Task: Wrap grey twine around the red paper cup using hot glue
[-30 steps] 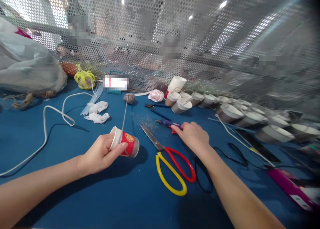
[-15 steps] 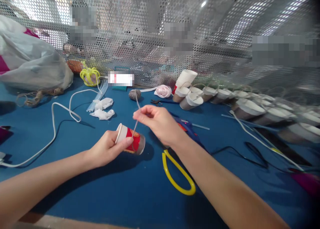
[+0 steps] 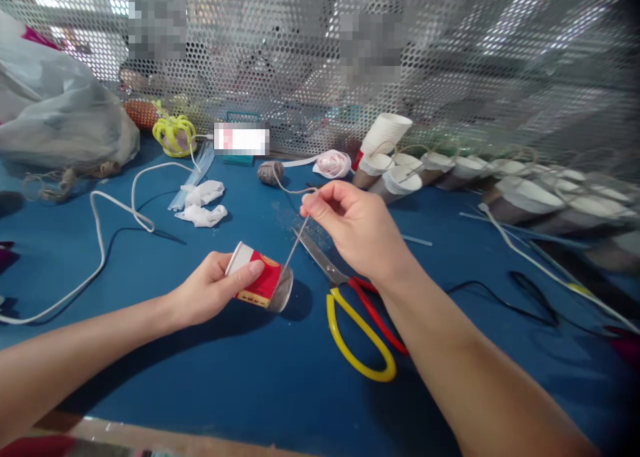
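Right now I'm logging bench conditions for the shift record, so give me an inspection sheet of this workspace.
Surface: blue table, no bare-spot damage seen.
Job's things: red paper cup on its side; thin twine running from its base end to a twine ball.
Clutter: scissors with red and yellow handles, crumpled white scraps, row of paper cups, grey plastic bag.
Grippers: left hand holds the cup; right hand pinches the twine.
Cables: white cord, black cord.
Surroundings: perforated metal screen; people behind it, blurred.
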`<state>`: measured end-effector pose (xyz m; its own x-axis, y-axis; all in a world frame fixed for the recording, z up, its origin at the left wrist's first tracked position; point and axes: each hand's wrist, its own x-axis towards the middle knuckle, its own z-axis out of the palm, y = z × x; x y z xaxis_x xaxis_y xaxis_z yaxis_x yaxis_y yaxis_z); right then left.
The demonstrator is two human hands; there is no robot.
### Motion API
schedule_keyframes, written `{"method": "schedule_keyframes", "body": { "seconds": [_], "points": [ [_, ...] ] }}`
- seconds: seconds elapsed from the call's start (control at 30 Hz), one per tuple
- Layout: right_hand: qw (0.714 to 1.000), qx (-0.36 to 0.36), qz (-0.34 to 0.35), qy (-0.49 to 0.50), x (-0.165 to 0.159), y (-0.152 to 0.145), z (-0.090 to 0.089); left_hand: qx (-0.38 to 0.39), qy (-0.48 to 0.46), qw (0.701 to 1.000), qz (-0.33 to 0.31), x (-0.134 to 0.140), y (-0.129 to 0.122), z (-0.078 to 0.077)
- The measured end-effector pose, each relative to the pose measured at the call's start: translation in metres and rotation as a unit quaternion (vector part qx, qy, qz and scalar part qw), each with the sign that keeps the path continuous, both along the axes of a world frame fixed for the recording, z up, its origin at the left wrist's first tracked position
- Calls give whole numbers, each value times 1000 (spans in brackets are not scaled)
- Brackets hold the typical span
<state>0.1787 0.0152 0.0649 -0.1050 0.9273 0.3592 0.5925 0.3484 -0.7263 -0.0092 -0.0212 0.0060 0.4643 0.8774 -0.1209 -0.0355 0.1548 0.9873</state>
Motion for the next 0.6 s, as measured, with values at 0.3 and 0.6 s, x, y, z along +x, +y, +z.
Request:
{"method": "schedule_keyframes", "body": {
  "seconds": [0.3, 0.6],
  "points": [
    [998, -18, 7, -54, -1, 4, -7, 124, 44, 991, -37, -3, -9, 3],
    [994, -60, 13, -93, -5, 5, -15, 282, 54, 957, -37, -9, -10, 4]
  ]
}}
